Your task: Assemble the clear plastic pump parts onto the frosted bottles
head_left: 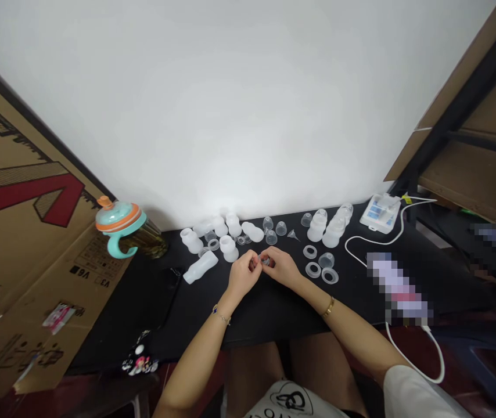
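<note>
My left hand (243, 273) and my right hand (281, 267) meet over the front middle of the black table, fingers closed in a pinch. Between their fingertips is a small clear piece (266, 260), mostly covered, so its exact kind is hidden. Just left of my left hand stands an open white baby bottle (229, 249), and a white bottle (201, 268) lies on its side. To the right of my right hand are translucent bottle rings (313, 269) and a clear cap (326, 260). A small clear funnel (294, 235) lies behind my right hand.
Several white bottles stand at the back left. Capped bottles (317, 226) stand back right, near a power strip (380, 213) with a white cable. A teal-lidded jug (132, 229) is beside a cardboard box (34, 232). A blurred-out phone-like object (398, 287) lies right.
</note>
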Action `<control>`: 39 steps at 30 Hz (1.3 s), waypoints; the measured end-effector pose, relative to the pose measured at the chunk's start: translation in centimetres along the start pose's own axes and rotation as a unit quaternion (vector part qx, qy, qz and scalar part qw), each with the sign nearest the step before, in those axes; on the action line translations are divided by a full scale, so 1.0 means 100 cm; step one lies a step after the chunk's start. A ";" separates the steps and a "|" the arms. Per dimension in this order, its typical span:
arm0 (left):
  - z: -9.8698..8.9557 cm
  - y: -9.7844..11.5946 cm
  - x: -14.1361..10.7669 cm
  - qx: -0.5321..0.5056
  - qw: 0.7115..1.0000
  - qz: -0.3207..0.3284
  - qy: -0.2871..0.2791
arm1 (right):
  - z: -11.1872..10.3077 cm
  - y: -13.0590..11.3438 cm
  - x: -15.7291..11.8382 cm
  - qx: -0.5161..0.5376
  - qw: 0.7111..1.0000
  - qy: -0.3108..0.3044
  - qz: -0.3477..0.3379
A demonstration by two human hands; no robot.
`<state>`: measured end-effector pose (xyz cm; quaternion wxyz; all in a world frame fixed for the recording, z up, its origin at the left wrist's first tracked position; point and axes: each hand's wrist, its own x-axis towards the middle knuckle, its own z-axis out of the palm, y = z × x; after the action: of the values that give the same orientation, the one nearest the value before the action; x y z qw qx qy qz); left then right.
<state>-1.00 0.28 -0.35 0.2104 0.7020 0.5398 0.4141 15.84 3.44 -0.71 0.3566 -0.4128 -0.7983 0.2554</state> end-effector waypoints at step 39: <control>-0.003 0.002 0.003 0.186 0.968 0.020 -0.171 | -0.009 -0.004 0.000 -0.259 0.937 -0.230 0.042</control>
<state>-1.08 0.41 0.06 0.1572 0.7995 0.5495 0.1848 16.36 3.34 0.10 0.0333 -0.4541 -0.8788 0.1425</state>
